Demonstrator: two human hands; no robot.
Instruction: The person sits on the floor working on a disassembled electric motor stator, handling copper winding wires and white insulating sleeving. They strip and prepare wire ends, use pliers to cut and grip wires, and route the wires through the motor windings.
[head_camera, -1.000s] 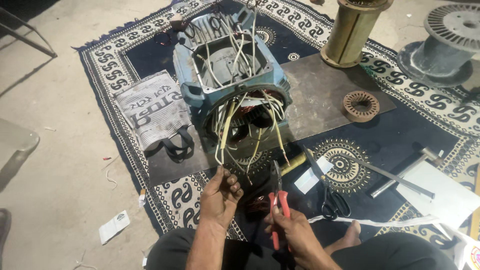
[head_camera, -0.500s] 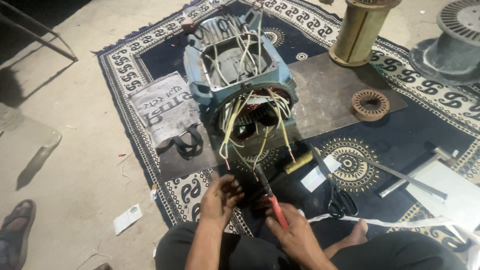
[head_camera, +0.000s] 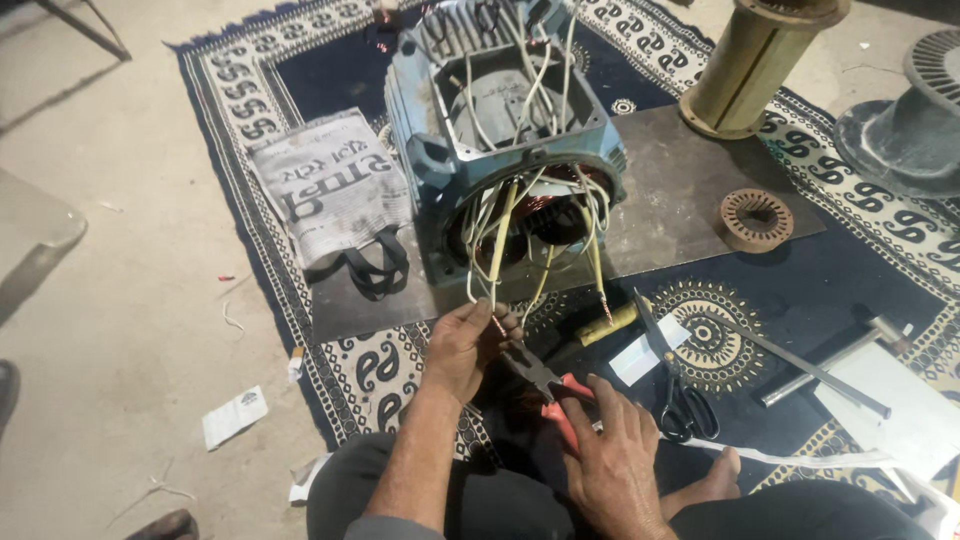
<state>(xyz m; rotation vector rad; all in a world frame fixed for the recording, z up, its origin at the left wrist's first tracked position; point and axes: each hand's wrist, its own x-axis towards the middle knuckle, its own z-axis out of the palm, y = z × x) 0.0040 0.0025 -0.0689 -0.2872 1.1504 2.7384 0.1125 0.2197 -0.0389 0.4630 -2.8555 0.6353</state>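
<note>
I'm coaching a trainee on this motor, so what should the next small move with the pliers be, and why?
Probably close the red-handled pliers on the wire end. The left hand pinches that lead from the blue motor housing, the plier nose sits right beside it, and the right hand holds the handles.

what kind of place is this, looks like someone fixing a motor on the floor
Probably an informal motor-rewinding workshop, worked at floor level. A blue motor housing with loose winding leads sits on a patterned rug, empty wire spools stand nearby, and the right hand holds red-handled pliers beside scissors.
</note>
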